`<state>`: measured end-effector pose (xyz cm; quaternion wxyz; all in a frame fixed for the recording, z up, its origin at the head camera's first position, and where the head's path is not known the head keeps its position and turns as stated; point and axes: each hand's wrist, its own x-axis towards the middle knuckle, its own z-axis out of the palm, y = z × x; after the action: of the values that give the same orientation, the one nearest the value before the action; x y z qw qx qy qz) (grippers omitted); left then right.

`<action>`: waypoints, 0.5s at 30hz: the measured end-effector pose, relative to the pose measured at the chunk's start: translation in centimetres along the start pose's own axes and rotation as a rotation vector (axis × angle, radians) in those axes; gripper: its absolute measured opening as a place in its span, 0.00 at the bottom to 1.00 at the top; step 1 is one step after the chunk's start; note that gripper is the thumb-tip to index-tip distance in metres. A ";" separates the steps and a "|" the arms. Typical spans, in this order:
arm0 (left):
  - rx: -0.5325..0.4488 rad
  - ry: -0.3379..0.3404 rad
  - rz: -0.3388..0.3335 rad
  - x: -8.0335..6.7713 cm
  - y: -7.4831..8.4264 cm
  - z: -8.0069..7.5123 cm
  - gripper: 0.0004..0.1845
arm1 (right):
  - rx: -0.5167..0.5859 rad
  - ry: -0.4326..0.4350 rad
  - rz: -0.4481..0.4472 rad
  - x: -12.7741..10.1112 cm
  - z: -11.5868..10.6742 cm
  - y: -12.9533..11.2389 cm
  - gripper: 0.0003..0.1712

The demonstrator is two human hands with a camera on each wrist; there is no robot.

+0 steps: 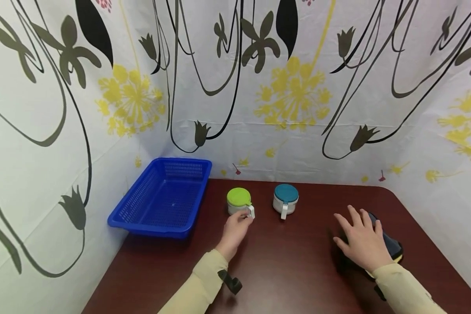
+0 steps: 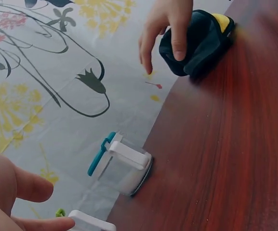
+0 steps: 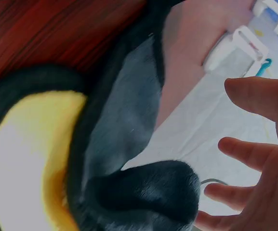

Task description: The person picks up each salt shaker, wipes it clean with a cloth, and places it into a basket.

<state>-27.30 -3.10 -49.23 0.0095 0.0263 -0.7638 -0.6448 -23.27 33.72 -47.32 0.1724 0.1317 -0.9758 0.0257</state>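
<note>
My left hand (image 1: 233,233) is at the white handle (image 2: 91,221) of a jar with a lime-green lid (image 1: 238,197). In the left wrist view its thumb and a finger are apart, with the fingertip at the handle. Right of that jar stands a second clear jar (image 2: 124,168) with a teal lid (image 1: 286,192) and a white handle. My right hand (image 1: 364,242) is spread over a crumpled cloth (image 1: 392,246), dark grey on one side and yellow on the other. In the right wrist view the fingers (image 3: 252,154) stand apart from the cloth (image 3: 124,106), gripping nothing.
A blue plastic basket (image 1: 194,213) with perforated sides stands at the table's left edge. The dark red-brown table (image 1: 290,270) meets a white patterned curtain (image 1: 235,109) at the back and sides. A dark strap (image 1: 230,281) is on the left sleeve.
</note>
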 end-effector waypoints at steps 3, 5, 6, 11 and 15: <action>-0.075 -0.026 -0.041 0.1 0.0 0.1 0.20 | -0.008 -0.007 0.002 -0.6 0.2 0.8 0.43; -0.133 -0.059 -0.083 0.2 0.0 0.2 0.21 | -0.008 0.003 0.010 -1.1 0.4 1.3 0.46; -0.152 -0.074 -0.100 0.3 -0.1 0.2 0.22 | -0.004 0.009 0.016 -1.3 0.5 1.6 0.48; -0.197 -0.101 -0.173 0.9 -0.1 0.1 0.21 | 0.022 0.018 0.067 -2.2 0.3 2.5 0.63; -0.232 -0.115 -0.214 1.3 -0.1 -0.3 0.23 | 0.047 -0.041 0.120 -2.4 0.0 2.7 0.64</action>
<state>-28.64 -3.44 -49.31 -0.1000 0.0693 -0.6765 -0.7263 -21.84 36.94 -48.14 0.1473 0.0777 -0.9844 0.0564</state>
